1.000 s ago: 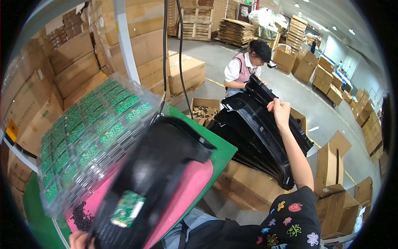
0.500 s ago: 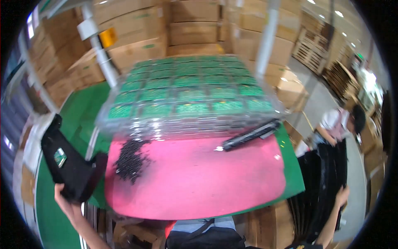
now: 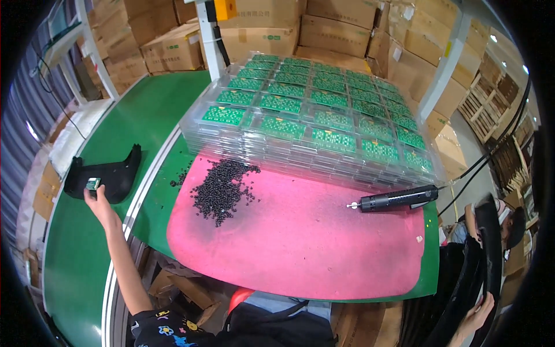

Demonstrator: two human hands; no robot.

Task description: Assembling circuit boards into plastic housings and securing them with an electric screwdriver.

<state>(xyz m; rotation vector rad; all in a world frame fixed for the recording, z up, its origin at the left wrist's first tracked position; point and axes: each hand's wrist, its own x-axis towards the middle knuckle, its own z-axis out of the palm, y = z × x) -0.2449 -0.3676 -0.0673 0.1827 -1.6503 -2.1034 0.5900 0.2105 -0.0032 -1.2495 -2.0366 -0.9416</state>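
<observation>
On the green belt at the left lies a curved black plastic housing with raised ends. My left hand is at its near edge, thumb and finger closed on a small green circuit board. At the lower right, my right hand grips a long black plastic part that stands nearly upright. Beside it are several similar black parts. A black electric screwdriver lies on the pink mat, and a pile of small black screws covers the mat's left side.
Stacked clear trays of green circuit boards stand behind the mat. A metal rail runs between the belt and the worktable. Cardboard boxes fill the back. Another person is at the right, partly hidden by the raised part.
The housing has gone from tilted in my left hand to lying on the belt, and that hand is now at the circuit board. My right hand has raised a black part.
</observation>
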